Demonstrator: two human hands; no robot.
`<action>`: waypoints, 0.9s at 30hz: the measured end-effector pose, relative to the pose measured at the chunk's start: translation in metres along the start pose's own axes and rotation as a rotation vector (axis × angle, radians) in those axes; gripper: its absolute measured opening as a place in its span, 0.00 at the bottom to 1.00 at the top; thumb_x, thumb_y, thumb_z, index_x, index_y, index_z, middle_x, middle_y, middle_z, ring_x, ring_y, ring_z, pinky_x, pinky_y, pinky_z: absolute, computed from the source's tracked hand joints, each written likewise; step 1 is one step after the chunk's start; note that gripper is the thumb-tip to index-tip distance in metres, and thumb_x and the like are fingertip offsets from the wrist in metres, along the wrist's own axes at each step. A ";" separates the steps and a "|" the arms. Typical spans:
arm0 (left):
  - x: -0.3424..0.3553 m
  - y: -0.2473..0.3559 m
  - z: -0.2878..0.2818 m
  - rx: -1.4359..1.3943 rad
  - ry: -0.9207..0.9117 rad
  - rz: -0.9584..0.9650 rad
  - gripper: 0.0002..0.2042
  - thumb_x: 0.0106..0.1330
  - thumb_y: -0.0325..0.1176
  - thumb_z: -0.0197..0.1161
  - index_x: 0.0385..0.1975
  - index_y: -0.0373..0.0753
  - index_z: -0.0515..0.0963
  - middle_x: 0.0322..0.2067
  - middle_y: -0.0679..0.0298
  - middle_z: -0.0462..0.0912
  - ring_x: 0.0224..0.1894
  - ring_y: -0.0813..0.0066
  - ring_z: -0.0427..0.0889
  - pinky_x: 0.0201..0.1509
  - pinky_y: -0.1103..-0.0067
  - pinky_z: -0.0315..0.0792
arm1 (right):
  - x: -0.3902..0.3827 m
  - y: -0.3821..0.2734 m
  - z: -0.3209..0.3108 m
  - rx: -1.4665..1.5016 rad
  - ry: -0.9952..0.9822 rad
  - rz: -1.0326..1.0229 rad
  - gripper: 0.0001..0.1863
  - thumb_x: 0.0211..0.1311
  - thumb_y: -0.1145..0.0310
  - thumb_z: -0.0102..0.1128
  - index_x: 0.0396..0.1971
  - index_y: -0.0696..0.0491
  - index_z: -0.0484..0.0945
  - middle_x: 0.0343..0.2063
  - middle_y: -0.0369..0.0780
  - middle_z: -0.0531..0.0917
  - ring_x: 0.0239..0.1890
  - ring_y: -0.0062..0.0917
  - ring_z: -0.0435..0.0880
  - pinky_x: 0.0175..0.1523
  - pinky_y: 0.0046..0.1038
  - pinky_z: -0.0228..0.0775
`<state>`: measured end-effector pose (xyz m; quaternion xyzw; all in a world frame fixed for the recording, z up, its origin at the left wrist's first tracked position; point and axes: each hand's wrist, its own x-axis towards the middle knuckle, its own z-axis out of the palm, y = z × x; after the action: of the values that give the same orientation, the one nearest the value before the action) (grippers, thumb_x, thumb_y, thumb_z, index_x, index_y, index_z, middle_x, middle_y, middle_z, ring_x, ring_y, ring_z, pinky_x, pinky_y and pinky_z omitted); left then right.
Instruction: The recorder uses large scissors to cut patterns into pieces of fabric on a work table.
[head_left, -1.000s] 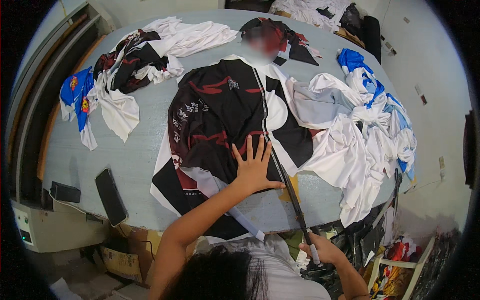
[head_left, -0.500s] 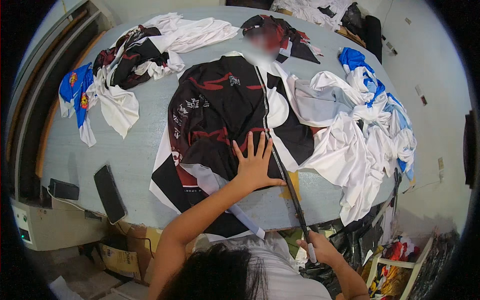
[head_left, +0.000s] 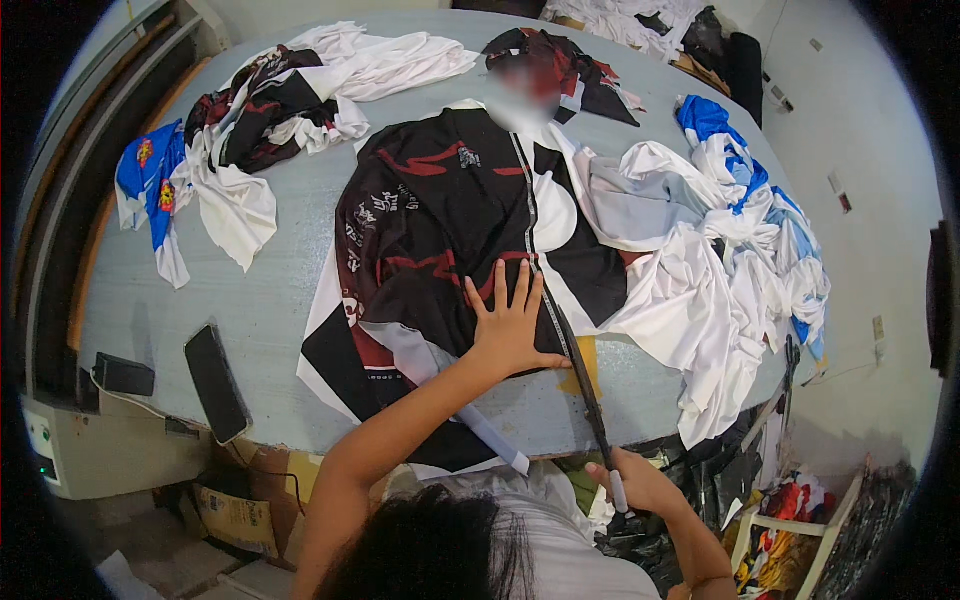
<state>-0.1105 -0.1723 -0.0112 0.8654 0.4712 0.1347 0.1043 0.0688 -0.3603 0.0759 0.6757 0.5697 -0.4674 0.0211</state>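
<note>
1 black-and-red garment (head_left: 425,225) lies mid-frame under that spread left hand (head_left: 508,332); lower right, the right hand (head_left: 643,481) grips a dark strip (head_left: 592,405).

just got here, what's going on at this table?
A person has a black-and-red garment spread on a grey table. The left hand lies on it, fingers spread. The right hand grips the lower end of a long dark strip, maybe a zipper, which runs along the garment's edge and out past the near table edge. White-and-blue cloth is heaped to the right; a black phone lies to the left.
</note>
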 end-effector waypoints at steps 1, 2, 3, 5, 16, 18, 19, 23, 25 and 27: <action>0.000 0.000 0.000 0.003 -0.018 -0.004 0.61 0.33 0.76 0.52 0.62 0.33 0.47 0.64 0.48 0.39 0.66 0.43 0.31 0.52 0.35 0.26 | 0.001 -0.001 0.000 0.016 -0.028 0.073 0.30 0.58 0.46 0.48 0.28 0.66 0.67 0.19 0.52 0.76 0.25 0.37 0.78 0.32 0.33 0.68; 0.000 0.000 -0.001 -0.004 -0.033 -0.002 0.61 0.32 0.76 0.52 0.62 0.33 0.46 0.64 0.49 0.39 0.66 0.43 0.30 0.52 0.35 0.26 | 0.002 -0.001 0.000 0.038 -0.059 0.165 0.32 0.57 0.45 0.48 0.28 0.68 0.68 0.26 0.59 0.76 0.33 0.47 0.77 0.39 0.38 0.67; 0.000 0.000 -0.001 0.007 -0.033 -0.009 0.61 0.32 0.76 0.52 0.62 0.33 0.46 0.64 0.49 0.39 0.66 0.43 0.30 0.52 0.35 0.26 | 0.003 -0.001 0.000 0.030 -0.055 0.144 0.32 0.57 0.45 0.48 0.28 0.68 0.68 0.26 0.59 0.76 0.33 0.47 0.77 0.39 0.38 0.67; 0.000 0.000 -0.001 -0.010 -0.036 -0.005 0.61 0.32 0.76 0.52 0.62 0.32 0.46 0.65 0.49 0.39 0.66 0.44 0.31 0.52 0.35 0.26 | 0.003 0.001 0.002 0.053 -0.039 0.154 0.33 0.57 0.44 0.48 0.26 0.68 0.68 0.25 0.59 0.75 0.32 0.49 0.77 0.38 0.39 0.66; 0.000 -0.001 0.001 0.008 -0.013 -0.002 0.61 0.33 0.77 0.51 0.62 0.32 0.47 0.64 0.49 0.40 0.66 0.44 0.31 0.52 0.35 0.26 | 0.006 0.009 0.006 -0.066 0.085 -0.028 0.32 0.59 0.43 0.45 0.23 0.64 0.66 0.10 0.44 0.74 0.15 0.27 0.78 0.22 0.26 0.69; -0.001 -0.001 0.001 0.008 -0.004 0.001 0.61 0.33 0.77 0.50 0.62 0.32 0.47 0.64 0.49 0.40 0.66 0.44 0.31 0.52 0.35 0.26 | 0.007 0.002 -0.001 -0.019 0.060 -0.038 0.33 0.59 0.42 0.44 0.23 0.65 0.66 0.10 0.44 0.74 0.15 0.26 0.78 0.21 0.25 0.69; -0.001 -0.001 0.001 0.007 -0.005 0.000 0.61 0.33 0.77 0.51 0.62 0.31 0.47 0.64 0.49 0.40 0.66 0.44 0.31 0.52 0.35 0.26 | 0.007 -0.001 -0.005 0.067 -0.019 0.040 0.33 0.59 0.43 0.44 0.24 0.65 0.67 0.13 0.47 0.75 0.17 0.32 0.78 0.24 0.29 0.69; -0.001 0.000 0.001 -0.015 -0.017 -0.002 0.62 0.32 0.77 0.51 0.62 0.32 0.47 0.64 0.49 0.40 0.66 0.44 0.31 0.52 0.35 0.25 | 0.013 -0.013 -0.015 0.105 -0.097 0.078 0.33 0.60 0.43 0.44 0.25 0.65 0.68 0.14 0.49 0.75 0.17 0.33 0.79 0.26 0.31 0.68; -0.001 -0.001 0.000 -0.001 -0.012 -0.005 0.62 0.32 0.77 0.51 0.62 0.32 0.47 0.64 0.49 0.40 0.66 0.44 0.31 0.52 0.35 0.25 | 0.015 -0.013 -0.016 0.068 -0.076 0.070 0.32 0.60 0.43 0.44 0.24 0.65 0.67 0.14 0.49 0.75 0.17 0.34 0.78 0.25 0.31 0.68; -0.001 0.000 -0.001 -0.002 -0.009 -0.002 0.62 0.32 0.77 0.52 0.62 0.32 0.47 0.64 0.49 0.40 0.66 0.44 0.31 0.53 0.35 0.25 | 0.018 -0.010 -0.014 0.031 -0.056 0.065 0.32 0.60 0.43 0.43 0.22 0.64 0.67 0.14 0.50 0.75 0.16 0.35 0.78 0.24 0.31 0.68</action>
<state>-0.1118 -0.1732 -0.0110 0.8653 0.4716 0.1312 0.1073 0.0674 -0.3358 0.0772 0.6807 0.5394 -0.4940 0.0416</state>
